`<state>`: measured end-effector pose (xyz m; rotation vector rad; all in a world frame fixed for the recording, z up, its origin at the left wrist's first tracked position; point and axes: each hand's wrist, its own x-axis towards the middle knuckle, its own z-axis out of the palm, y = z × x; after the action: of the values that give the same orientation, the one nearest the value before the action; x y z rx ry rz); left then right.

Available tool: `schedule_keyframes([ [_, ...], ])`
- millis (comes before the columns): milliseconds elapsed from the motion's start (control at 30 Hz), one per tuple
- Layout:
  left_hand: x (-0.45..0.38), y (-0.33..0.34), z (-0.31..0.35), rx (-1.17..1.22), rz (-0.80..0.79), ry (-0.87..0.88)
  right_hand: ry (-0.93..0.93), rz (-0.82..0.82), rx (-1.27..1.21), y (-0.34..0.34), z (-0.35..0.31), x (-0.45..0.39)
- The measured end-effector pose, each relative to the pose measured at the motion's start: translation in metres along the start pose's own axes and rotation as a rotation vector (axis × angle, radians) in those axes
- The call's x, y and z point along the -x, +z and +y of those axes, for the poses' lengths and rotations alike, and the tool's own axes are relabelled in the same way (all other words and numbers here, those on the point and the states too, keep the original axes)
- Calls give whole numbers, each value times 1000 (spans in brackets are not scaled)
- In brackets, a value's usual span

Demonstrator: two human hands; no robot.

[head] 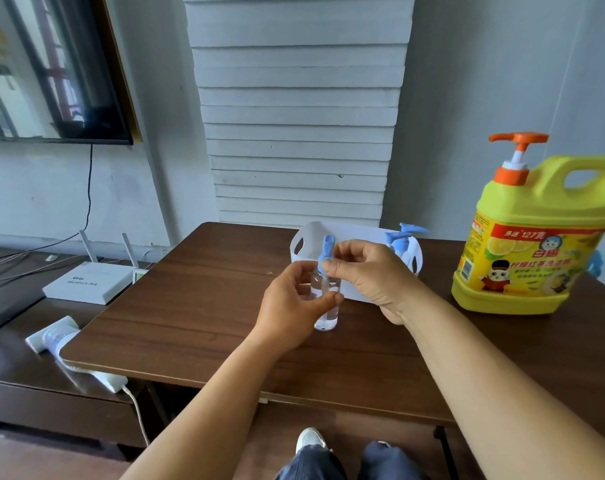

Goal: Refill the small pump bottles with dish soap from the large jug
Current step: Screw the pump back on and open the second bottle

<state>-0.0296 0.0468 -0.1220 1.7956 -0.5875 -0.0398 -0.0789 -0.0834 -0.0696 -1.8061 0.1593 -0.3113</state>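
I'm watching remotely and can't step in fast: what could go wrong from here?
1. The small clear bottle is only pinched by the left hand while the right hand works its blue pump cap; a hard twist may tip it.
2. The yellow jug looks tilted near the table's right side; it could topple.

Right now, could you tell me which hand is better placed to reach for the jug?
Probably the right hand: the jug stands on its side of the table, and it grips only the pump, while the left hand steadies the bottle.
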Motion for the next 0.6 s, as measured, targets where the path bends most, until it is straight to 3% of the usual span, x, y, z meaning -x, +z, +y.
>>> schedule_keyframes([
  [600,0,-5,7,-61,29,-14,-51,109,235,0,-2,3],
])
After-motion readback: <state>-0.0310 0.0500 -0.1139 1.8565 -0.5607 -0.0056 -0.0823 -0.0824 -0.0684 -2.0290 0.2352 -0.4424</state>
